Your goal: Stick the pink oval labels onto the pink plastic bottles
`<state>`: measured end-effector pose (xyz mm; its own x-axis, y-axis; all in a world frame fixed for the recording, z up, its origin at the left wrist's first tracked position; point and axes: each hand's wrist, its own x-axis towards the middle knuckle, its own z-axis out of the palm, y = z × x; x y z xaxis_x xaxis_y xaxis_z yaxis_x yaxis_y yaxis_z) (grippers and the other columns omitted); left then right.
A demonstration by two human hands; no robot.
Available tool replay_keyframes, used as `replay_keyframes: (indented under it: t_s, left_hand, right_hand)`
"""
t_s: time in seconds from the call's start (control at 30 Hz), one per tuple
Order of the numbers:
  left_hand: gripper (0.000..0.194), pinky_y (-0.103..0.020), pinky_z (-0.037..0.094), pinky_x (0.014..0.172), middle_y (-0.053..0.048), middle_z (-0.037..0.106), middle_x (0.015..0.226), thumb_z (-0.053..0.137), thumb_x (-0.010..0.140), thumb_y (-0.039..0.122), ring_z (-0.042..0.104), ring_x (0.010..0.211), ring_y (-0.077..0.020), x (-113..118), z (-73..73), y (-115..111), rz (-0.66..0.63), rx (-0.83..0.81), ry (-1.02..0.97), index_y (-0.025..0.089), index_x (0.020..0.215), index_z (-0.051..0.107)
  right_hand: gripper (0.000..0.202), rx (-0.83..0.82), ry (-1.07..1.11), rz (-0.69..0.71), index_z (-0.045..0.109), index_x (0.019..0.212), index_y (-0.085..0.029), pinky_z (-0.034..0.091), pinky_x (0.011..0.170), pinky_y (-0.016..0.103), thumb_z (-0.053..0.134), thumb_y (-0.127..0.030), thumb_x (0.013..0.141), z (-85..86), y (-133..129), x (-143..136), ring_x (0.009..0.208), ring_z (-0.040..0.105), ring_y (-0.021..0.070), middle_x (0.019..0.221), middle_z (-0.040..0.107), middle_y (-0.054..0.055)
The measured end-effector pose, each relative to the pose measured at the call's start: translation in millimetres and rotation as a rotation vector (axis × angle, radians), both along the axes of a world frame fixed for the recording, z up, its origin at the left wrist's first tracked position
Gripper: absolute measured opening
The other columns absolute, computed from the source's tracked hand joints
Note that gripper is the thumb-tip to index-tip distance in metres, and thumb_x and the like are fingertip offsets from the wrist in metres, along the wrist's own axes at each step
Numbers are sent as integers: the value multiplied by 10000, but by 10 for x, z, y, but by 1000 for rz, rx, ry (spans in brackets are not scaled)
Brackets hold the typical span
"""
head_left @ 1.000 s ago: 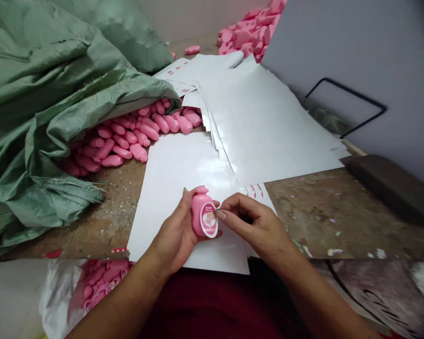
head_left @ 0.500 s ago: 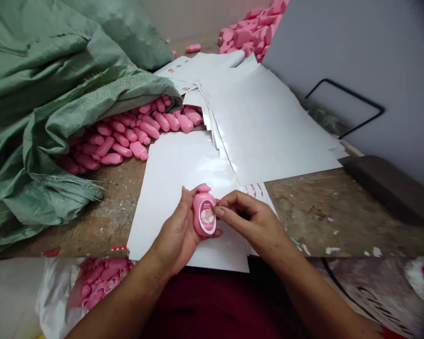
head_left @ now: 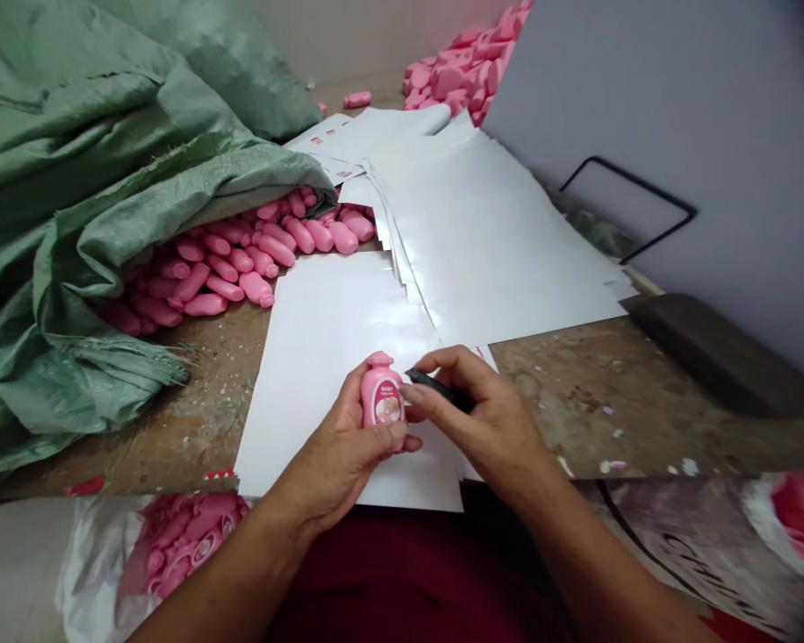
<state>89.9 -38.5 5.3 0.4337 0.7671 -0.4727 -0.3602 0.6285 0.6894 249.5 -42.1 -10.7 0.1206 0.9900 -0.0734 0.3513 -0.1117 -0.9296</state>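
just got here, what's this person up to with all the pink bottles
The left hand holds a small pink bottle with a "BABY" label on its front. The right hand is close beside it, holding a dark, slim tool. Below them, white sheets lie on the worn table. More pink bottles spill from a green sack, and labelled ones sit in a white bag below the table edge.

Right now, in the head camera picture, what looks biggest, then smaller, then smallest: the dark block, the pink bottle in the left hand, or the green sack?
1. Green sack
2. Dark block
3. Pink bottle in the left hand
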Motion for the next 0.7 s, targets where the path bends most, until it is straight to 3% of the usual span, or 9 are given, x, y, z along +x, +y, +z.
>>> replay_keyframes:
  t_s: [0.17, 0.27, 0.4, 0.47, 0.57, 0.7]
  left_hand:
    - [725, -315, 499, 905, -36, 598, 1200, 785, 689, 84, 614, 1096, -187, -61, 23, -32, -57, -12, -17, 322, 1315, 509]
    - [697, -309, 511, 900, -39, 634, 1143, 822, 694, 117, 651, 1071, -190, -111, 23, -48, -51, -59, -50, 307, 1296, 526]
    - [444, -327, 549, 826, -102, 680, 1134, 717, 855, 427, 694, 993, -213, -235, 8, -52, 38, -100, -110, 236, 1226, 565]
    - [471, -336, 560, 803, -119, 699, 1126, 652, 870, 545, 705, 966, -223, -430, 11, -95, 77, -97, -68, 223, 1207, 585]
    - [578, -382, 560, 874, -116, 724, 1141, 661, 817, 626, 708, 992, -247, -950, 68, -311, 142, -63, 197, 237, 1241, 606]
    - [664, -506, 406, 1127, -95, 678, 1320, 688, 742, 677, 588, 1267, -333, -1761, 196, -743, 165, 75, 978, 266, 1263, 652]
  right_hand:
    - [299, -67, 305, 27, 542, 813, -250, 392, 589, 272, 738, -454, 715, -28, 95, -16, 624, 504, 135, 674, 532, -51]
    - [294, -37, 334, -10, 548, 802, -245, 398, 614, 269, 753, -428, 696, -95, 131, 37, 639, 493, 131, 681, 531, -50]
    - [285, -17, 235, 4, 600, 811, -243, 423, 650, 290, 755, -462, 715, -162, 94, 81, 709, 544, 162, 753, 614, -10]
    - [270, 11, 102, 35, 618, 821, -244, 432, 651, 307, 712, -492, 767, -152, 22, 89, 715, 562, 179, 768, 639, 11]
    - [252, 78, -190, 180, 636, 847, -251, 428, 620, 328, 590, -497, 879, -117, -173, 97, 671, 575, 197, 736, 655, 32]
    - [170, 286, -483, 454, 666, 940, -253, 474, 668, 338, 535, -362, 944, -216, -507, 77, 725, 642, 206, 921, 737, 60]
